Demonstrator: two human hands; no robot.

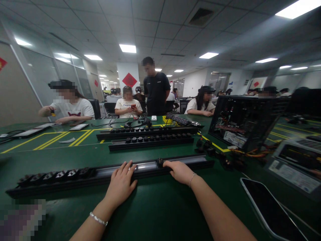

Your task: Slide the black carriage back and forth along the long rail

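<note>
A long black rail [110,175] lies flat on the green table [155,207], running from 9 o'clock to 3 o'clock right in front of the person. The left hand [121,184] rests on the middle of the rail with its fingers spread flat and pinches nothing. The right hand [179,170] sits on the rail toward 1 o'clock, fingers curled over its far edge next to 1 small black plug piece [160,163]; I cannot tell if the fingertips pinch that piece or only touch it. A row of black plug pieces [57,175] fills the rail's end at 10 o'clock. I think the rail could slide or tip if 1 hand pushes harder than the other, because it is long and thin. The small piece could pop out of its groove if the right hand pushes it crooked. A phone [271,211] lies at 4 o'clock, near the right arm, and an elbow could bump it. Loose black parts [225,160] and colored wires [253,153] lie at 2 o'clock beside an open computer box [245,120], and the rail's end could knock them. 2 more rails [150,136] lie at 12 o'clock, well apart.
</note>
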